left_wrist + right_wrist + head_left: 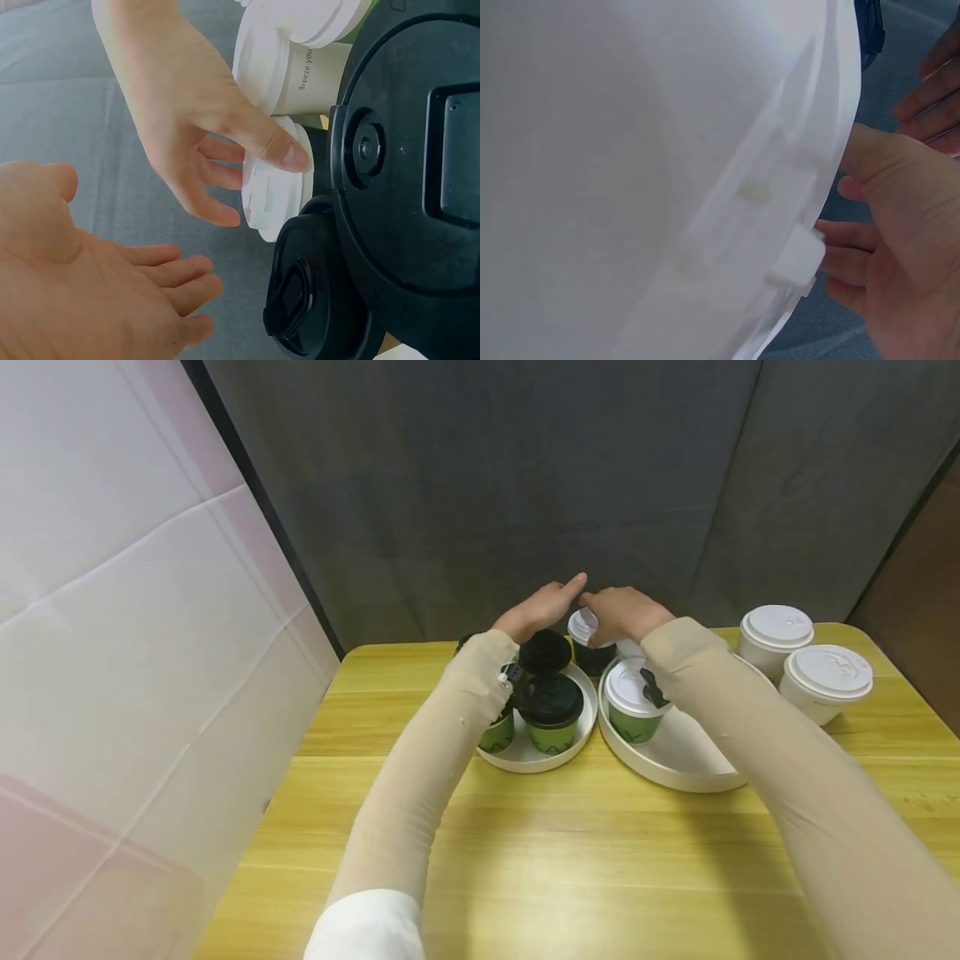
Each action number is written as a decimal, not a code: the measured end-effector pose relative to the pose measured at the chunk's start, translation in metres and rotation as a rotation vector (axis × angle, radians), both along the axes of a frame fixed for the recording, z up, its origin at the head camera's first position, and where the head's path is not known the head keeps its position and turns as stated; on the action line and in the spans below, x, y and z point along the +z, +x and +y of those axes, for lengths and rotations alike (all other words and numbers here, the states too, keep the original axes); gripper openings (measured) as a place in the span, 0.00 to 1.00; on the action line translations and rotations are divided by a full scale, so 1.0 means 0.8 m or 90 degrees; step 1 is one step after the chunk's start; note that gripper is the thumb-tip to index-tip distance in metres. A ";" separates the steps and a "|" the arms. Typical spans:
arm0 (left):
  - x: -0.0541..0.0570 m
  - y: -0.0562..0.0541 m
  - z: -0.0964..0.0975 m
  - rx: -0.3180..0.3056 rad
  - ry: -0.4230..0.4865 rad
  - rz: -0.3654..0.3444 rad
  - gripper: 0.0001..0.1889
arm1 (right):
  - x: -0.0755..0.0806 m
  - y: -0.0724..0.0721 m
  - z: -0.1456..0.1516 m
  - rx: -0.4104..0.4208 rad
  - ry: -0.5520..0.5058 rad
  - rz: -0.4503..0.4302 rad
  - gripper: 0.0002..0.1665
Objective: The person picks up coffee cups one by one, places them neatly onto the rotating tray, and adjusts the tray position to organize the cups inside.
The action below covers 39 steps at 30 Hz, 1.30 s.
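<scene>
My right hand (622,612) reaches over the back of the table and grips the white lid (271,187) of a dark paper cup (594,658); in the left wrist view its thumb lies on top of the lid, fingers along the far side. Beside it, my left hand (546,607) is raised with fingers extended, holding nothing, just behind the green cups with black lids (552,727). Those cups stand on a round white tray (528,767), partly hidden by my left wrist. A white lid (667,165) fills much of the right wrist view and hides some right fingertips.
A larger round white tray (690,783) to the right holds a green cup with white lid (634,723). Two white lidded cups (821,697) stand at the right, beyond my right forearm. A dark curtain (487,493) rises behind the wooden table (540,860); a pale panel stands left.
</scene>
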State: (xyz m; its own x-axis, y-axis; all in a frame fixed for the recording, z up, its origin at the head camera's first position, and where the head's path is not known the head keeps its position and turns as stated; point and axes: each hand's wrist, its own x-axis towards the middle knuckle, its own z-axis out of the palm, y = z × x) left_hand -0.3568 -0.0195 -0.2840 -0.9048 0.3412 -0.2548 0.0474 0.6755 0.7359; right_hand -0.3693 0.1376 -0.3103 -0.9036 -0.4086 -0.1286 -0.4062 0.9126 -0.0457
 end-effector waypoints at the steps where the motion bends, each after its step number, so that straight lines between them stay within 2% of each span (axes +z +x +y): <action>1: 0.000 0.000 0.000 -0.003 0.002 -0.001 0.39 | 0.000 0.000 0.000 0.001 -0.001 0.000 0.45; 8: -0.003 0.000 -0.005 -0.023 0.027 -0.009 0.37 | 0.005 -0.004 0.001 0.012 -0.014 0.012 0.49; 14: -0.002 -0.002 -0.008 -0.037 0.054 0.002 0.36 | 0.020 -0.004 0.003 0.005 -0.058 0.016 0.46; 20: -0.003 -0.002 -0.011 -0.053 0.073 0.021 0.36 | 0.039 -0.005 0.005 0.018 -0.058 0.036 0.44; 27: -0.001 -0.007 -0.011 -0.052 0.092 0.040 0.36 | 0.063 -0.010 0.008 0.016 -0.072 0.049 0.41; 39: 0.002 -0.012 -0.009 -0.064 0.173 0.074 0.35 | 0.105 -0.007 0.010 -0.007 -0.119 0.050 0.44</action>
